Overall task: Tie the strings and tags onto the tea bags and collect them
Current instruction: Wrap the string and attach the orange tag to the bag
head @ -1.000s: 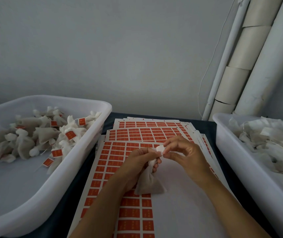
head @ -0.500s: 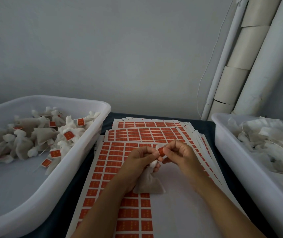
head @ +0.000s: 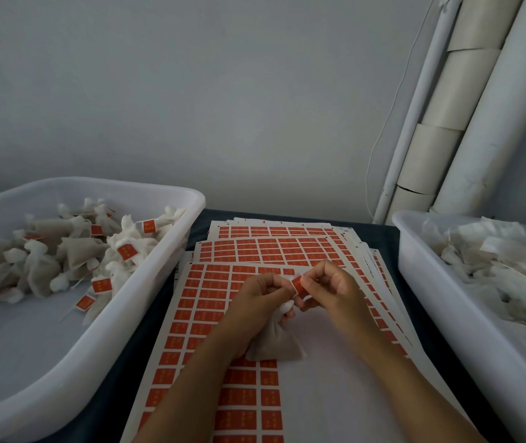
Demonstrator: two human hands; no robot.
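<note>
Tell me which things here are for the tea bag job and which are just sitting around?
For the job:
- tea bag, gripped by the left hand
- orange tag, pinched by the right hand
- tag sheets
- left tub holding tagged bags
- right tub holding untagged bags

Just lying about:
- cardboard tubes leaning on the wall
- white wire

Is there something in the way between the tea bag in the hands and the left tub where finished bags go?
Nothing visible blocks it. The tea bag only has to pass over the sticker sheets and the left tub's near wall.
</note>
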